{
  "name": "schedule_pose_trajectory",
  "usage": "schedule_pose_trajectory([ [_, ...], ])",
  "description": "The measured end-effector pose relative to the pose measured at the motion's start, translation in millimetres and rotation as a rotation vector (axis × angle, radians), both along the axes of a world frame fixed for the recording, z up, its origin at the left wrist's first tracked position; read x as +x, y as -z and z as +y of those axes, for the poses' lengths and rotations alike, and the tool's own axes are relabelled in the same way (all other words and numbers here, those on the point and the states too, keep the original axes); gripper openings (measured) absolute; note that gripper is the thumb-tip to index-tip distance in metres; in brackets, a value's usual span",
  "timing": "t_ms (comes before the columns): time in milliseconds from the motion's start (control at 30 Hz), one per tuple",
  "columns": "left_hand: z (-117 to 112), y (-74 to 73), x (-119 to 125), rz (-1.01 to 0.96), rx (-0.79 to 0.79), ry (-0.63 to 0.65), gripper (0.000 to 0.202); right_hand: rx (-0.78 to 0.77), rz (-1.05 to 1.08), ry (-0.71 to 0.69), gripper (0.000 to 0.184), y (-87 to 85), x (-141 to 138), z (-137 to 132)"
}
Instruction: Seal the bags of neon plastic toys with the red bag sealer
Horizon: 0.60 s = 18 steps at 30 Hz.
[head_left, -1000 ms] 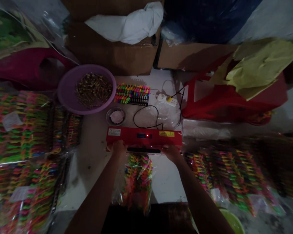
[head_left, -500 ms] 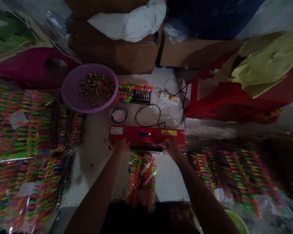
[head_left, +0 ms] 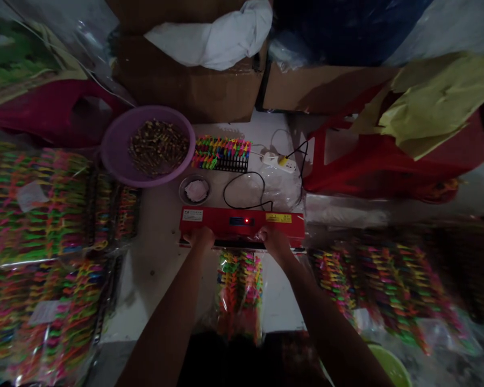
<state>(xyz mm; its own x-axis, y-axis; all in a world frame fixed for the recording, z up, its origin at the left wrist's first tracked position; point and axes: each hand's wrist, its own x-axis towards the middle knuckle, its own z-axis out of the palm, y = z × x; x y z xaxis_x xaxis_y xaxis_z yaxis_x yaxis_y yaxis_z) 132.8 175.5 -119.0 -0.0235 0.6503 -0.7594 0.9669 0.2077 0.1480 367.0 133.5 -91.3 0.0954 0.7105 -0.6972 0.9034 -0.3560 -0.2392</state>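
A red heat sealer (head_left: 242, 221) lies across the white table, its small red light on. A clear plastic bag (head_left: 241, 287) filled with colourful clips lies between my arms, its open end under the sealer's front edge. My left hand (head_left: 200, 238) rests curled on the sealer's left front edge over the bag's corner. My right hand (head_left: 271, 239) is curled on the sealer's front edge right of centre, pressing on the bag's top. The fingers of both hands are closed over the bag's mouth and the sealer bar.
A purple bowl (head_left: 116, 161) of small dark pieces stands at the back left, next to a rack of coloured clips (head_left: 221, 153) and a small dish (head_left: 196, 190). Sealed bags of clips (head_left: 36, 215) pile up left and right. A power strip (head_left: 280, 163), a red stool (head_left: 379, 166) and cardboard boxes (head_left: 185, 86) stand behind.
Both hands have moved up onto the sealer's front edge and closer together, and the bag of clips has slid further forward under the sealer.
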Motion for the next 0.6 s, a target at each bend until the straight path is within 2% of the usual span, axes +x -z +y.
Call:
schedule_pose_trajectory([
  [100, -4, -5.2, -8, -0.044, 0.027, -0.055, 0.017, 0.004, -0.013, 0.051, 0.02, 1.4, 18, 0],
  [200, -10, -11.4, -17, -0.117, 0.054, -0.094, 0.018, 0.002, 0.016, 0.03, 0.018, 2.0, 34, -2],
  [333, -15, -11.7, -26, -0.25, 0.109, -0.213, 0.015, -0.008, 0.04, -0.072, 0.015, 3.7, 35, -6],
  [400, -14, -10.1, -27, -0.353, 0.121, -0.268, 0.021, -0.007, 0.025, -0.107, 0.014, 4.7, 31, -7],
  [433, -13, -9.9, -27, -0.386, 0.117, -0.255, 0.025, -0.006, 0.017, -0.115, 0.014, 5.1, 30, -7],
  [500, -8, -11.0, -25, -0.372, 0.105, -0.121, 0.028, -0.004, 0.003, -0.111, 0.014, 6.1, 28, -8],
  [600, 1, -14.3, -21, -0.272, 0.139, 0.08, 0.017, 0.021, -0.022, -0.093, 0.017, 8.8, 28, -10],
])
